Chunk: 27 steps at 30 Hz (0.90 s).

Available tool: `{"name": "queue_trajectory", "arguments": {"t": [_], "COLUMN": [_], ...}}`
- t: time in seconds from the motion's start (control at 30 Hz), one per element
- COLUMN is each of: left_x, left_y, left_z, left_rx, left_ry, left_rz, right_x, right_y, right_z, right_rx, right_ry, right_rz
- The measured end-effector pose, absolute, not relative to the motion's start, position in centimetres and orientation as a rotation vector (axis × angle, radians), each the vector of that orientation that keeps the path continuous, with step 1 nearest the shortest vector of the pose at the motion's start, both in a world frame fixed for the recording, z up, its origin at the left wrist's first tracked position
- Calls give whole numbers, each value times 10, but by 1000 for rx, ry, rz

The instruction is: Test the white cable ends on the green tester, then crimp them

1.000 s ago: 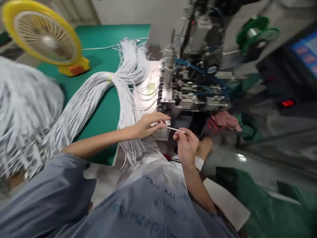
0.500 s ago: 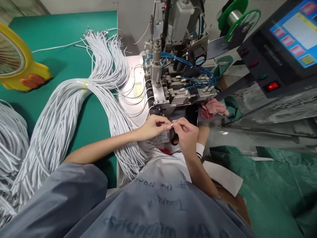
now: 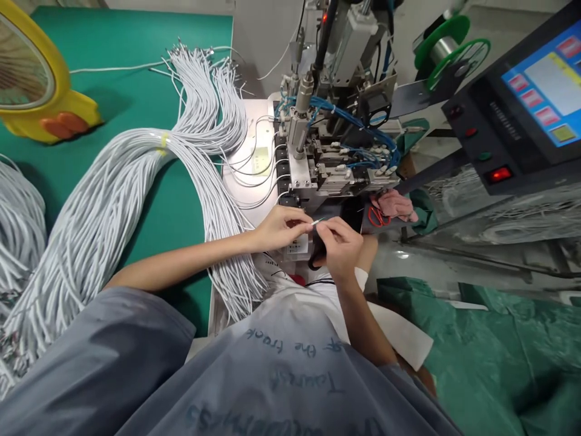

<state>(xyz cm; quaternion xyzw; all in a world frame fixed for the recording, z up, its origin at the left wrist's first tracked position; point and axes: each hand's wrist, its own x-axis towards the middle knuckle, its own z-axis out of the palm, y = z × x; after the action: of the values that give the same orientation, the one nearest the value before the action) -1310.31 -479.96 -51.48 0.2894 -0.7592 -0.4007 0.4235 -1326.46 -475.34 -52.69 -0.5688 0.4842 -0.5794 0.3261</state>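
Between finger and thumb my left hand [image 3: 282,229] pinches a thin white cable [image 3: 316,222], its end pointing right with fine wire at the tip. My right hand [image 3: 341,243] is closed, thumb against fingers, right beside that tip. Whatever its fingertips grip is too small to make out. Just beyond both hands stands a bench machine [image 3: 336,163] with metal cylinders, clamps and blue air tubes. A large bundle of white cables [image 3: 122,175], bound with yellow tape [image 3: 163,143], runs along my left and passes under my left forearm.
A yellow fan [image 3: 59,91] stands on the green table mat [image 3: 136,30]. To the right are a control panel with a screen [image 3: 540,97], a green spool of wire [image 3: 442,51], red-handled scissors [image 3: 378,216] and a pink cloth [image 3: 394,204]. Green sheeting [image 3: 499,339] lies lower right.
The right fingertips have drawn slightly away from the cable end, so more of its white end and thin wire shows. The whole view has shifted a little.
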Motion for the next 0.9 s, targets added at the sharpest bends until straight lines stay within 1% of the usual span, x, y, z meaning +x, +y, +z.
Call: {"name": "queue_trajectory", "arguments": {"t": [0.1,0.17,0.4,0.6,0.8,0.9], "left_x": [-13101,-13100,-13101,-13098,-13092,-13093], "left_y": [-4803,-4805,-4807,-4811,-4813,-4812], "left_z": [-515,-515,-517,-518,-509,-507], "left_rx": [767,783,714,575,493,527], "left_ry": [-1822,-1792,-1862,-1978,-2163,-2126], "left_rz": [-1084,-1102,-993,-800,-605,-657], "right_x": [-13268,-13273,-13266,-13269,-13284,-13280], "right_y": [-4749,-4752,-4759,-4762,-4773,-4774], "right_z": [-524,-518,-507,-505,-496,-497], "right_rx": [-1774,-1851,-2039,-1789,-1642,-1599], "right_ry": [1512,1610,1620,1441,1363,1365], "right_rz": [-1471,-1469,-1456,-1356,-1080,-1144]}}
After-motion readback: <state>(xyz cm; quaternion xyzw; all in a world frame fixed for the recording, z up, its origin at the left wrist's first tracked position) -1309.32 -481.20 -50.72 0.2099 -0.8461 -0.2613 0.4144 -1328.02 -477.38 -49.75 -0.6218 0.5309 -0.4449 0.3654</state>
